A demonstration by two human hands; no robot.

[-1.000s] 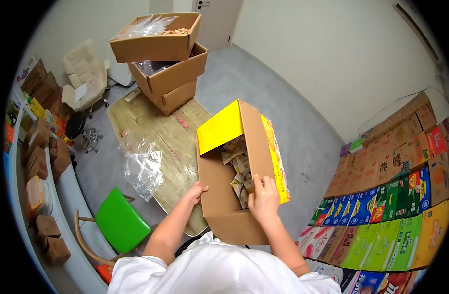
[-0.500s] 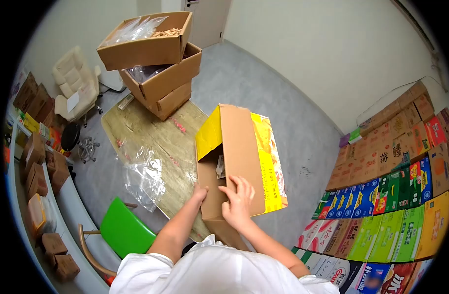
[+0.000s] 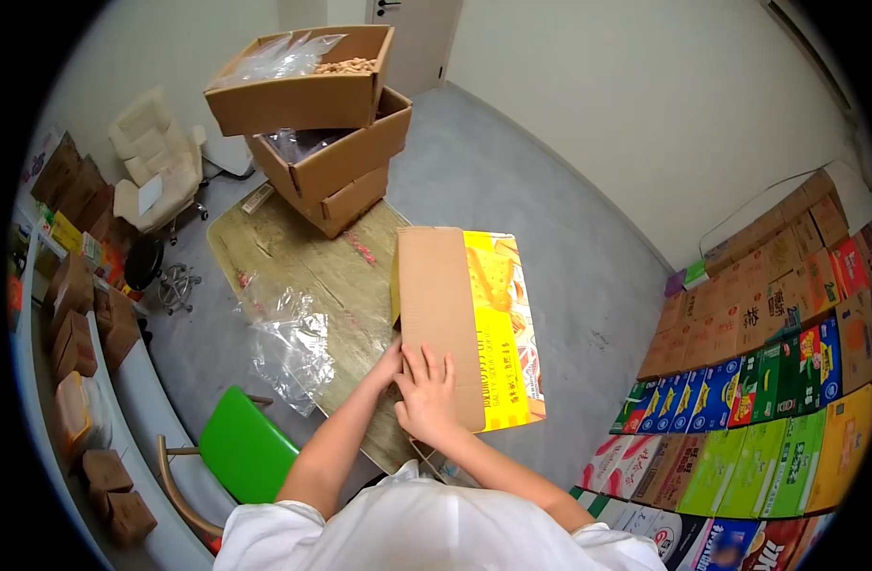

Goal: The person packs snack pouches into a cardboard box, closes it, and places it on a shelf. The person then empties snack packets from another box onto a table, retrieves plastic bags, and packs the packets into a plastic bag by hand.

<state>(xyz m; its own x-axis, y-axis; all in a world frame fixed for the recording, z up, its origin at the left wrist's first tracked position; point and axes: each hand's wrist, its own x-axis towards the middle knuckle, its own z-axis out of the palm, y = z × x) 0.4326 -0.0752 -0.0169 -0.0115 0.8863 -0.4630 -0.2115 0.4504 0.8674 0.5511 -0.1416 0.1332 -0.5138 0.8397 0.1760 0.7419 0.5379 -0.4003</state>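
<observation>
Grey floor (image 3: pixel 531 181) spreads around your wood-patterned counter (image 3: pixel 312 238), with pale walls beyond and rows of colourful packages (image 3: pixel 717 390) stacked to your right. At the counter's far end, open brown boxes (image 3: pixel 307 105) stand piled on one another; the top one holds clear bags (image 3: pixel 284 59) and small tan pieces (image 3: pixel 346 67). The yellow-and-brown carton (image 3: pixel 445 314) is right in front of you, at the counter's right edge, its brown flap facing up. Your right hand (image 3: pixel 428 400) lies on that flap near its left edge, fingers slightly apart. Your left hand (image 3: pixel 388 364) is at the carton's left side, just beside the right; its fingers are mostly hidden, so you cannot tell whether they grip. Crumpled clear plastic (image 3: pixel 288 347) lies to your left, near a green chair (image 3: pixel 250 445).
</observation>
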